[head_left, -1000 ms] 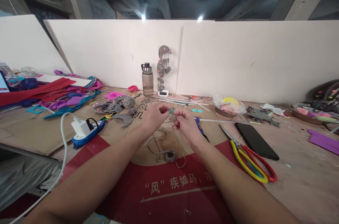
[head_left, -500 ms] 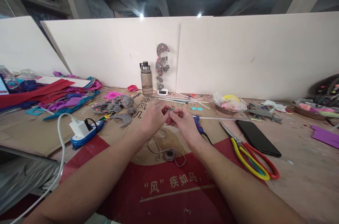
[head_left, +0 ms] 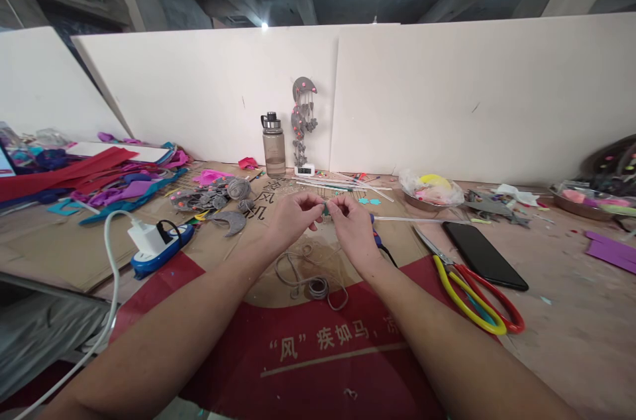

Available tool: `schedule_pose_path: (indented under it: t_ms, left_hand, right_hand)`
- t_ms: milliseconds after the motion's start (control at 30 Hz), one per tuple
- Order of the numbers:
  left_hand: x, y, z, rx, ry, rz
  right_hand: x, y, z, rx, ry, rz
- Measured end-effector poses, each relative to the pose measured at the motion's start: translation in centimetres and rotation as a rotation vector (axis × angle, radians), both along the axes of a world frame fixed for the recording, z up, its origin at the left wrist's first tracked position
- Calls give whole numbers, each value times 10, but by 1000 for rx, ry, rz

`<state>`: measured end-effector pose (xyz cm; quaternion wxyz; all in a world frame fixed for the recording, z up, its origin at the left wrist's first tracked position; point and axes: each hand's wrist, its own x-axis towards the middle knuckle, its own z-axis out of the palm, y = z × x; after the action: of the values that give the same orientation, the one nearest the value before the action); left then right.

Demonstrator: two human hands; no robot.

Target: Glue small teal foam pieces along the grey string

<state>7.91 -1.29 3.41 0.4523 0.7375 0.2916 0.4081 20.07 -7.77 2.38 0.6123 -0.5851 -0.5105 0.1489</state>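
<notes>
My left hand (head_left: pixel 297 216) and my right hand (head_left: pixel 352 224) meet over the middle of the table, each closed in a pinch. Between their fingertips is a small dark green piece (head_left: pixel 326 210), mostly hidden, so its kind cannot be made out. Below them, loops of grey yarn (head_left: pixel 318 287) lie loosely on the cardboard and the red printed sheet. Partly behind my right wrist is a blue glue gun (head_left: pixel 376 238) with a clear stick in its back. Small turquoise cut-outs (head_left: pixel 370 201) lie just beyond my right hand.
Scissors (head_left: pixel 470 287) with red and yellow handles lie beside a black phone (head_left: pixel 484 254) on the right. A bottle (head_left: pixel 274 148) stands at the back near a grey moon ornament (head_left: pixel 303 118). Grey felt pieces (head_left: pixel 199 198) and a blue power strip (head_left: pixel 163 253) are on the left.
Both hands have turned so that their fingertips now meet tip to tip, with the small green piece showing between them. My right hand has shifted slightly right; the camera view has moved a little.
</notes>
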Motion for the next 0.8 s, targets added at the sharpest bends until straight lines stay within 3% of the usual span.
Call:
schedule_pose_path:
  t_ms: [800]
  left_hand:
    - [1, -1, -3, -49, -92, 20]
  right_hand:
    - [-3, -6, 3, -5, -173, -45]
